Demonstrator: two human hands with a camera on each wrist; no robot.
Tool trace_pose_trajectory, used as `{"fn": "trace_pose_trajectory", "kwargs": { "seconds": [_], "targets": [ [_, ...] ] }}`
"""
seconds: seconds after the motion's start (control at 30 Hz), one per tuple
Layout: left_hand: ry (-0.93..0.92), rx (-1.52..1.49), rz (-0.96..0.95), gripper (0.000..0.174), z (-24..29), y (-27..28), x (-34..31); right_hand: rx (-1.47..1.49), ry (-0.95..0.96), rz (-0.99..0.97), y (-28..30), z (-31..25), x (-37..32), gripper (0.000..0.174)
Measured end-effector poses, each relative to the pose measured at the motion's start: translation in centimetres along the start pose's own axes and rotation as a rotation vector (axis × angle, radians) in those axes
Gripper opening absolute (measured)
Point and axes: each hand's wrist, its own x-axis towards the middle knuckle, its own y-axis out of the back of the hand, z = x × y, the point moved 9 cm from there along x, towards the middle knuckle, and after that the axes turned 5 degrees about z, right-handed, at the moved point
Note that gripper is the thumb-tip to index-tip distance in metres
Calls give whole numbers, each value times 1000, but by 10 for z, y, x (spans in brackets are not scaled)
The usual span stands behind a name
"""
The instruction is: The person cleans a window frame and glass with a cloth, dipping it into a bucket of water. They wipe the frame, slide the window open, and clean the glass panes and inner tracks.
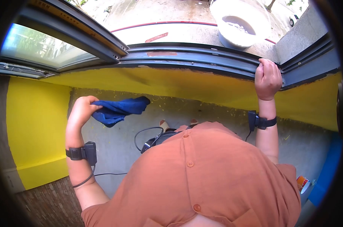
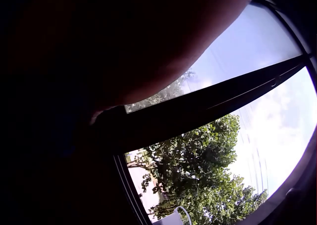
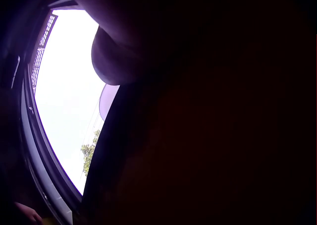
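Observation:
In the head view my left hand (image 1: pixel 83 109) pinches one end of a dark blue cloth (image 1: pixel 120 109), which hangs out to the right in front of the yellow wall. My right hand (image 1: pixel 268 80) has its fingers curled over the right end of the grey metal window track (image 1: pixel 190 58), close to the corner of the frame. The undersides of its fingers are hidden. Both wrist views are mostly dark, with skin along the upper part and the window opening beyond; neither shows the cloth clearly.
A sliding window sash (image 1: pixel 50 49) stands at the left of the opening. Outside, a white bucket (image 1: pixel 243 26) with whitish contents stands close behind the track, and a reddish strip (image 1: pixel 156 37) lies on the ledge. Below the sill is a yellow wall (image 1: pixel 171 83). A cable (image 1: pixel 111 174) runs from the left wrist.

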Motion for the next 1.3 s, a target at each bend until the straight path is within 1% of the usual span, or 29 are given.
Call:
{"fn": "trace_pose_trajectory", "kwargs": {
  "seconds": [0.07, 0.1, 0.13, 0.2, 0.23, 0.27, 0.33, 0.37, 0.4, 0.43, 0.47, 0.5, 0.6, 0.67, 0.73, 0.83, 1.03, 1.07, 1.13, 1.17, 1.23, 1.3],
  "targets": [
    [163, -443, 34, 22, -17, -1, 1, -1, -4, -1, -1, -1, 0, 11],
    [132, -681, 111, 25, -24, -3, 3, 8, -9, 3, -1, -1, 0, 11],
    [132, -679, 112, 25, -19, -4, 4, 15, -13, 6, 0, 0, 0, 11],
    [112, -1426, 230, 27, 0, -5, 9, 11, -12, 0, -1, 0, 0, 11],
    [114, -1429, 299, 22, 9, -4, 10, 7, -11, -6, -1, 0, -1, 11],
    [114, -1432, 297, 22, 9, -9, 16, 5, -9, -7, -1, -1, 0, 11],
    [61, -1536, 368, 18, 7, -13, 33, 10, -14, -7, 0, -1, 1, 11],
    [76, -1485, 477, 19, 16, -9, 37, 9, -11, -7, 0, -1, 0, 11],
    [53, -1414, 531, 19, 16, -8, 44, 6, -11, -10, -1, -1, -1, 11],
    [32, -1270, 602, 23, 20, -7, 50, 3, -11, -13, -2, 0, 0, 11],
    [10, -1124, 669, 28, 28, -6, 54, 2, -11, -13, -2, -1, 0, 11],
    [-63, -1045, 687, 39, 45, -8, 57, 7, -8, -6, -1, -1, 0, 11],
    [-255, -298, 787, 38, 89, -22, 65, 8, -8, 2, -1, -1, 0, 11],
    [-332, -20, 825, 37, 102, -41, 63, 2, -15, -3, -1, 0, -1, 11],
    [-328, 27, 809, 39, 105, -53, 60, 2, -18, -20, -1, -2, 1, 11],
    [-325, -47, 811, 41, 102, -58, 54, 0, -16, -12, -2, -2, 0, 12],
    [-370, 41, 816, 48, 106, -41, 54, 19, -26, -8, -2, 0, 0, 12],
    [-339, -4, 825, 48, 101, -35, 52, 11, -33, -10, -1, 1, -1, 12],
    [-380, -8, 834, 40, 104, -24, 43, -4, -26, -26, -2, 0, -1, 13],
    [-384, -5, 827, 40, 105, -18, 43, -2, -28, -19, -3, 0, -1, 12],
    [-526, 197, 796, 32, 120, -17, 40, -3, -33, -24, -3, 1, 0, 12],
    [-545, 236, 776, 30, 121, -17, 49, -1, -31, -29, -4, 1, -2, 12]
  ]
}}
